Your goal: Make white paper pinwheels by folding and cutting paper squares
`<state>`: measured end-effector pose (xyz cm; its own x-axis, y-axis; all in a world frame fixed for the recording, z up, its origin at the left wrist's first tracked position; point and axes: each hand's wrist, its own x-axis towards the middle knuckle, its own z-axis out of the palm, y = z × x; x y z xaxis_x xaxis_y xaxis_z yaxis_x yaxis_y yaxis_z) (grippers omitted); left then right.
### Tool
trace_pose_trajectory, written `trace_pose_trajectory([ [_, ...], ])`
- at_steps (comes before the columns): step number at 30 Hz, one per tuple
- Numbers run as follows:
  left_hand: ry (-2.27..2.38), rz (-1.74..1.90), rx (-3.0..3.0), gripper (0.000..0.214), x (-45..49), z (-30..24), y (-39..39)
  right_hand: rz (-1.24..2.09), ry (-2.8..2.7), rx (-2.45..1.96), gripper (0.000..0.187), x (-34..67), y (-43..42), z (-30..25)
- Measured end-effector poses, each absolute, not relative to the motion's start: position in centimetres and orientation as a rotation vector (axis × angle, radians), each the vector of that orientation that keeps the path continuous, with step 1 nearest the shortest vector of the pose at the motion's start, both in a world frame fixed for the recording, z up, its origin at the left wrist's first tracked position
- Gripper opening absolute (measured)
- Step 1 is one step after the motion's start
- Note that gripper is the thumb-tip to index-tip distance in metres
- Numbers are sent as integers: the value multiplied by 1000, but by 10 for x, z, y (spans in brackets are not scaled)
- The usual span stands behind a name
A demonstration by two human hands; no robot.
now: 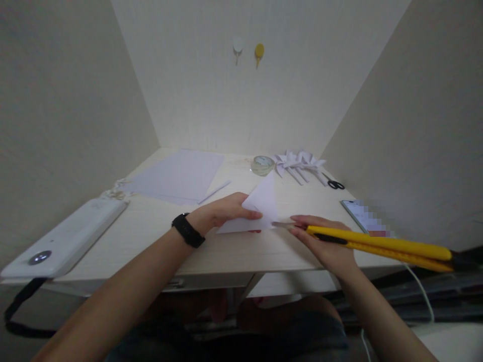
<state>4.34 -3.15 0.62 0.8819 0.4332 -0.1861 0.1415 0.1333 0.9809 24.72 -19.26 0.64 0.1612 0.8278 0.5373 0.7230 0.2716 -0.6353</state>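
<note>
The desk [241,256] bears paper sheets [181,173], a stick [215,192], pinwheels [298,162], scissors [335,185], phone [354,212], white device [71,234] and, perhaps, tape [261,169].

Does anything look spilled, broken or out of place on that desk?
Nothing spilled or broken shows. Slightly odd: a black strap dangles off the desk, below the white device at left, instead of lying on top.
</note>
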Motion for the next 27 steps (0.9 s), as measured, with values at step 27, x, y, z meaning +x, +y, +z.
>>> trace_pose_trajectory([
  [27,408,378,1966,38,49,13,-37,695,-1170,-1284,35,226,-145,18],
])
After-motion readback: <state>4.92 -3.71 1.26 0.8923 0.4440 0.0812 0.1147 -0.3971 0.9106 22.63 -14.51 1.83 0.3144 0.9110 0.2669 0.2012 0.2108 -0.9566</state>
